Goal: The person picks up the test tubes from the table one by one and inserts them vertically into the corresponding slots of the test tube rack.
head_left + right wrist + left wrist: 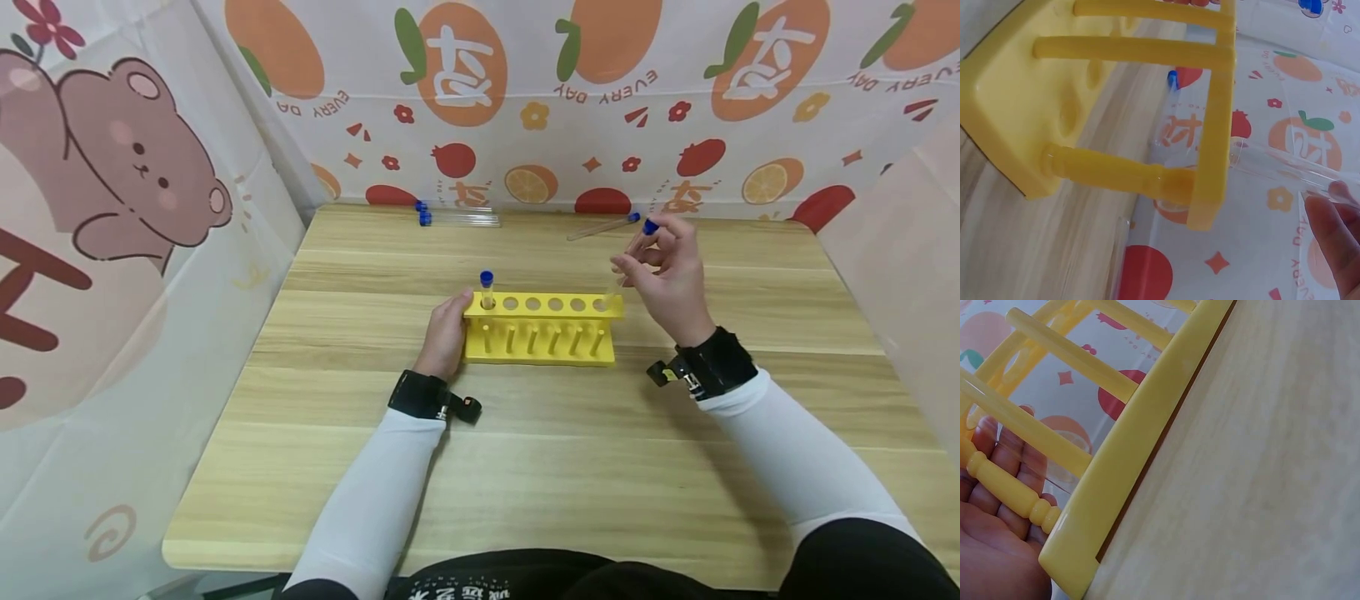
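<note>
A yellow test tube rack (540, 352) stands on the table, its row of round holes above a row of pegs. My left hand (442, 337) grips the rack's left end; in the left wrist view its fingers lie around the corner post (1007, 490). One blue-capped test tube (487, 282) stands upright in the leftmost hole. Beyond the rack's right end, my right hand (675, 279) pinches another clear test tube (1279, 164) near its blue cap (651, 227). That tube slants down to the left, its lower end right at the rightmost hole.
Several blue-capped test tubes (461, 218) lie together at the table's back edge, left of centre. A single tube (600, 228) lies behind the right hand. A printed cloth (525, 150) hangs along the back of the wooden table (540, 467).
</note>
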A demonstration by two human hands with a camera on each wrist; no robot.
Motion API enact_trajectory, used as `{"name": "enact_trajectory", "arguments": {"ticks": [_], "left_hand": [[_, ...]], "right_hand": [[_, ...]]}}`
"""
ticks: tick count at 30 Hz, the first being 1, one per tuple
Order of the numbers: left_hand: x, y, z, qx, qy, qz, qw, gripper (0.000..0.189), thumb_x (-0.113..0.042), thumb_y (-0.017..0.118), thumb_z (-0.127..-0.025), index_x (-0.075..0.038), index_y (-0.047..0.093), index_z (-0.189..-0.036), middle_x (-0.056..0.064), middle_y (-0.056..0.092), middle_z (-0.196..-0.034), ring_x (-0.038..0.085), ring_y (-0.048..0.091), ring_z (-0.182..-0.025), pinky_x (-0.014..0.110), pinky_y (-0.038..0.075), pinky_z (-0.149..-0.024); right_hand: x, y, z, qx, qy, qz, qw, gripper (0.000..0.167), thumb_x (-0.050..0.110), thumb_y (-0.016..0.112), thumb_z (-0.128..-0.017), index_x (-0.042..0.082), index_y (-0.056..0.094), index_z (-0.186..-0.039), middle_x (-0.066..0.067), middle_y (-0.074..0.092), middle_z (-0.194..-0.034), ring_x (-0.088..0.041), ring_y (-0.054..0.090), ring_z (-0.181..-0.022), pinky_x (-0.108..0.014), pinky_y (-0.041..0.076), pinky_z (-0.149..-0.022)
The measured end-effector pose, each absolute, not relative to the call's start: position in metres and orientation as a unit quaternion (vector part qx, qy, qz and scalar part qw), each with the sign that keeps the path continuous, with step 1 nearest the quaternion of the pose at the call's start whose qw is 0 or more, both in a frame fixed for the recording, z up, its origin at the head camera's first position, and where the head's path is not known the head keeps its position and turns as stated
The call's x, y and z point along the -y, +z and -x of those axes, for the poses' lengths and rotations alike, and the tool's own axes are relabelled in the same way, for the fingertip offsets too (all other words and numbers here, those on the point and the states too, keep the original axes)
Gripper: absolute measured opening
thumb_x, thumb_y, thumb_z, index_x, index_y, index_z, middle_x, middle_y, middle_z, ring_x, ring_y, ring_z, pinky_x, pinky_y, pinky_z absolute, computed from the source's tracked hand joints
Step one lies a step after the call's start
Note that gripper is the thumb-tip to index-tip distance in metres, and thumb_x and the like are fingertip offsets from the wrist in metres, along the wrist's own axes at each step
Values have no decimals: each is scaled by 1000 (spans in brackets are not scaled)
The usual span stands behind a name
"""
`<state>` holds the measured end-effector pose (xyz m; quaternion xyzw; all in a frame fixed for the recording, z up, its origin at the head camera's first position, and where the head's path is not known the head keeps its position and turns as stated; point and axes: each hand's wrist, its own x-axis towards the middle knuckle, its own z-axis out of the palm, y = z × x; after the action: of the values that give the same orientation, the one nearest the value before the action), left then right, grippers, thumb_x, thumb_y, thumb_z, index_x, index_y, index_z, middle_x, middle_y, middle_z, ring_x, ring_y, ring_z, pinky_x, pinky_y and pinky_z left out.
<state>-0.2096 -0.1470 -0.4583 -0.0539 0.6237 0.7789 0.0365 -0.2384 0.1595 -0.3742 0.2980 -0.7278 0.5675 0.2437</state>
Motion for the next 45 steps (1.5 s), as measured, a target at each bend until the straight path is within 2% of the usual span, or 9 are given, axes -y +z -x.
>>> {"name": "enact_trajectory", "arguments": {"ticks": [8, 12, 15, 19, 26, 33, 40, 45], "left_hand": [[148, -460, 211, -624, 778, 55, 37, 47, -38, 46, -103, 3, 63, -118, 6, 60, -115, 15, 54, -110, 27, 43, -98], [147, -460, 211, -625, 778, 53, 36, 46, -39, 46, -102, 2, 63, -117, 5, 60, -112, 15, 54, -107, 26, 44, -95], [147, -460, 211, -624, 779, 51, 36, 46, -39, 47, -103, 2, 63, -117, 4, 60, -111, 14, 54, -106, 26, 45, -93], [147, -459, 211, -624, 779, 51, 35, 45, -38, 46, -103, 1, 63, -117, 3, 60, -110, 14, 53, -107, 25, 44, -95], [147, -459, 210, -622, 780, 53, 32, 45, -36, 47, -103, 4, 62, -117, 3, 60, -108, 14, 53, -107, 26, 43, -96], [147, -458, 210, -624, 780, 51, 31, 44, -36, 47, -103, 4, 62, -116, 2, 59, -106, 13, 53, -105, 26, 42, -96], [147, -459, 211, -627, 777, 52, 34, 45, -37, 46, -103, 2, 63, -117, 2, 60, -106, 13, 53, -105, 26, 43, -95], [148, -459, 210, -631, 773, 54, 38, 45, -38, 46, -103, 1, 63, -118, 2, 59, -110, 13, 52, -108, 27, 41, -99]], "right_hand": [[-158, -379, 237, 723, 560, -328, 235, 54, -2, 66, -90, -3, 32, -131, -16, 59, -88, -5, 67, -73, -22, 56, -58], [-157, -382, 235, 724, 555, -342, 227, 52, 0, 65, -90, -2, 32, -131, -18, 58, -88, -14, 67, -69, -21, 55, -59], [-157, -384, 234, 730, 549, -343, 220, 53, -5, 65, -89, -2, 32, -130, -18, 57, -87, -20, 65, -66, -18, 54, -60], [-156, -388, 232, 740, 545, -335, 209, 54, -12, 64, -86, -1, 34, -130, -15, 57, -87, -20, 65, -67, -18, 54, -60], [-156, -393, 230, 742, 548, -333, 196, 48, -4, 63, -91, 1, 36, -130, -15, 58, -89, -23, 65, -71, -20, 55, -59], [-157, -398, 225, 765, 537, -306, 183, 46, -11, 61, -89, 1, 39, -127, -15, 61, -91, -17, 67, -75, -18, 56, -62], [-157, -405, 222, 780, 526, -285, 181, 40, -6, 65, -89, -1, 44, -122, -14, 64, -94, -21, 68, -77, -18, 56, -64], [-157, -410, 223, 782, 516, -289, 197, 36, -8, 68, -86, -2, 49, -116, -12, 64, -96, -13, 68, -81, -16, 55, -66]]}}
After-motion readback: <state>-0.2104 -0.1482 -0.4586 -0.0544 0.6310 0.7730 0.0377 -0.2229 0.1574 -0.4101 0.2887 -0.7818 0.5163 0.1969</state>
